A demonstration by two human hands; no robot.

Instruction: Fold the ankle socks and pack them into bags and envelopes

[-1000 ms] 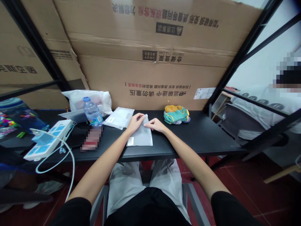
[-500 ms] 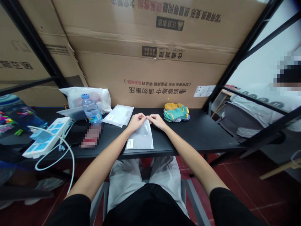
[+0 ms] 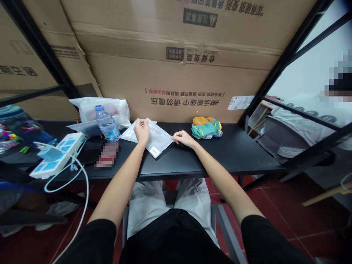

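Observation:
A frosted plastic bag (image 3: 161,138) with a small white label lies tilted on the black table. My right hand (image 3: 183,139) pinches its right corner between thumb and fingers. At the bag's upper left, my left hand (image 3: 142,131) is closed in a pinch on its edge; the exact spot gripped is hard to make out. Other flat frosted bags (image 3: 128,134) lie partly beneath and behind my left hand. Folded socks (image 3: 206,129), green with yellow trim and mustard, are stacked at the right, beyond my right hand.
Left of the bags stand a water bottle (image 3: 107,124) and a white plastic bag (image 3: 121,110). A blurred red item (image 3: 107,156), a power strip (image 3: 59,154) with cables and a large blue jar (image 3: 27,126) are farther left. Cardboard (image 3: 181,79) rises behind the table.
My left hand has moved left and away from my right hand. The bag has turned and stretched out between them, its labelled corner now nearer the middle of the table.

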